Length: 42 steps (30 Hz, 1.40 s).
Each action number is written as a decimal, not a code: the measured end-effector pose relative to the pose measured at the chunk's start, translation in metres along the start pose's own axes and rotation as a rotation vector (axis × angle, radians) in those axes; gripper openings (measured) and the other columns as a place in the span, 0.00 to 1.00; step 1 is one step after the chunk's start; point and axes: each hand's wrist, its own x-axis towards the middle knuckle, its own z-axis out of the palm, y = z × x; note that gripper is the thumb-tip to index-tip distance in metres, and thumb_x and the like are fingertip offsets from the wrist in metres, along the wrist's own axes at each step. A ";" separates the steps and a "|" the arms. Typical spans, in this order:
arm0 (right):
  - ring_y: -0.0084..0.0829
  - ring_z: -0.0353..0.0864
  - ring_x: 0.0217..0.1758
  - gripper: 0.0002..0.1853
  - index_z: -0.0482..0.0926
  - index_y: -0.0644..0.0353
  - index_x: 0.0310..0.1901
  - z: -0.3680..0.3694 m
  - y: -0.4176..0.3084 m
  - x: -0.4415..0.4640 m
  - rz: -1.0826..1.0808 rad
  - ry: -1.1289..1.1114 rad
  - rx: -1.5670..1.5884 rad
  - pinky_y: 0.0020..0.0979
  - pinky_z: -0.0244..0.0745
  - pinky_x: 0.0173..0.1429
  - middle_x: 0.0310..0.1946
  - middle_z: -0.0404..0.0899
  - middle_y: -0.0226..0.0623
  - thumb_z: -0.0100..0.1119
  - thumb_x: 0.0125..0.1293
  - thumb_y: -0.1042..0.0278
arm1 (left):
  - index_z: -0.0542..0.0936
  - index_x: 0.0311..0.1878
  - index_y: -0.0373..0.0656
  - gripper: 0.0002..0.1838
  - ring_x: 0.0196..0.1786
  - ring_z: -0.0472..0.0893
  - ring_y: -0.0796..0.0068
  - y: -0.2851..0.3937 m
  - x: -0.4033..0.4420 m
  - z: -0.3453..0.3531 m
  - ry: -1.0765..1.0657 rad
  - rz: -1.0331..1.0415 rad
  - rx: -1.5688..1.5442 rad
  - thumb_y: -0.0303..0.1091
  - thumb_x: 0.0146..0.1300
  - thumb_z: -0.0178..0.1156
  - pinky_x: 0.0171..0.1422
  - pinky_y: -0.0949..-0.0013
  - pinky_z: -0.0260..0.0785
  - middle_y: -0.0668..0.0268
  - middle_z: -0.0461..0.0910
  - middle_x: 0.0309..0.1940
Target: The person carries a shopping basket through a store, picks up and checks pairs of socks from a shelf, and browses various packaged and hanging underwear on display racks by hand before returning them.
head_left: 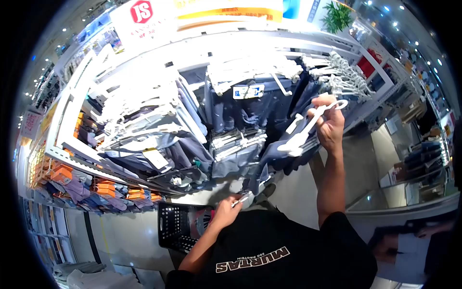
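My right hand [329, 127] is raised at the right of the rack, its fingers closed around a white hanger [304, 135] near the hook. Dark blue trousers [272, 156] appear to hang from this hanger, stretching down toward my left hand. Low in front of my body, my left hand [225, 213] is closed on a small pale grey piece whose kind is unclear. Just below and left of that hand stands a black plastic basket [166, 226] with something dark and reddish inside.
A white metal rack [72, 115] in front carries several rows of dark trousers [240, 111] on white hangers. Folded clothes with orange labels [106, 188] line its lower left side. More shelves [423, 164] stand across the aisle at right. Tiled floor [356, 156] runs between.
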 end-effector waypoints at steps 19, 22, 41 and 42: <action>0.29 0.74 0.23 0.27 0.77 0.57 0.47 0.014 0.033 -0.057 0.702 0.412 0.661 0.33 0.77 0.28 0.29 0.74 0.35 0.39 0.81 0.40 | 0.83 0.53 0.41 0.14 0.31 0.82 0.69 -0.019 -0.003 0.022 -0.046 0.013 -0.157 0.35 0.68 0.63 0.38 0.65 0.72 0.61 0.83 0.29; 0.22 0.70 0.24 0.20 0.78 0.58 0.45 0.028 0.037 -0.050 0.663 0.373 0.370 0.26 0.68 0.27 0.26 0.71 0.29 0.49 0.80 0.47 | 0.83 0.53 0.40 0.14 0.31 0.82 0.68 -0.005 -0.006 0.016 -0.050 -0.006 -0.135 0.35 0.68 0.64 0.38 0.65 0.72 0.60 0.83 0.29; 0.42 0.83 0.33 0.23 0.77 0.59 0.62 0.080 0.011 0.014 -0.043 -0.108 -0.677 0.37 0.80 0.37 0.54 0.76 0.43 0.59 0.64 0.79 | 0.83 0.54 0.40 0.15 0.34 0.84 0.62 -0.003 -0.014 0.018 -0.052 0.001 -0.106 0.35 0.67 0.64 0.40 0.62 0.73 0.56 0.85 0.32; 0.37 0.84 0.34 0.24 0.76 0.59 0.63 0.079 0.010 0.009 -0.006 -0.064 -0.589 0.34 0.81 0.37 0.57 0.75 0.43 0.60 0.63 0.80 | 0.83 0.54 0.40 0.15 0.34 0.84 0.62 -0.004 -0.015 0.018 -0.054 -0.003 -0.101 0.35 0.67 0.64 0.40 0.62 0.73 0.56 0.85 0.32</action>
